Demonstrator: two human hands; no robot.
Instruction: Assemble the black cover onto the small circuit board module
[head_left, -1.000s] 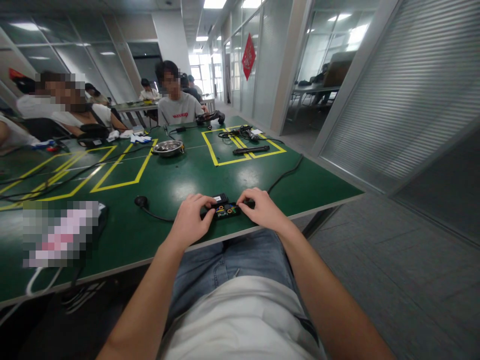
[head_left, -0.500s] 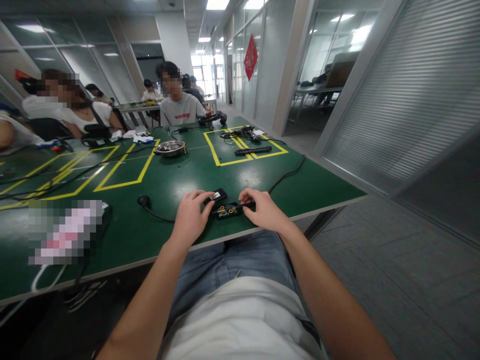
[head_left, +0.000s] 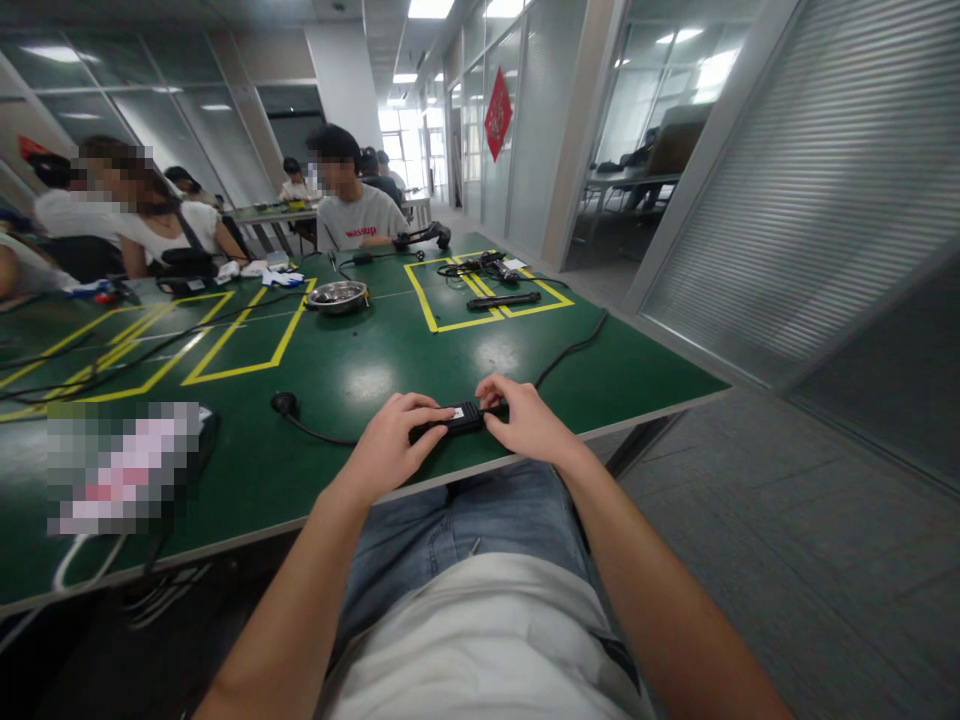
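While left hand [head_left: 394, 437] clamps the black case [head_left: 468, 415] lying between them, right hand [head_left: 526, 424] pinches its cable [head_left: 493, 410].

Over to the right a tall ribbed partition [head_left: 832, 180] rises from the grey floor [head_left: 750, 500]; ceiling lights [head_left: 430, 8] glow, and the far windows [head_left: 390, 122] shine white.

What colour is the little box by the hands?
Head view: the box is black, with a white label.

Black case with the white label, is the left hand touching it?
Touching. The head view shows it: fingertips of the left hand lie on top of the black case, by the white label, with the thumb against its near side.
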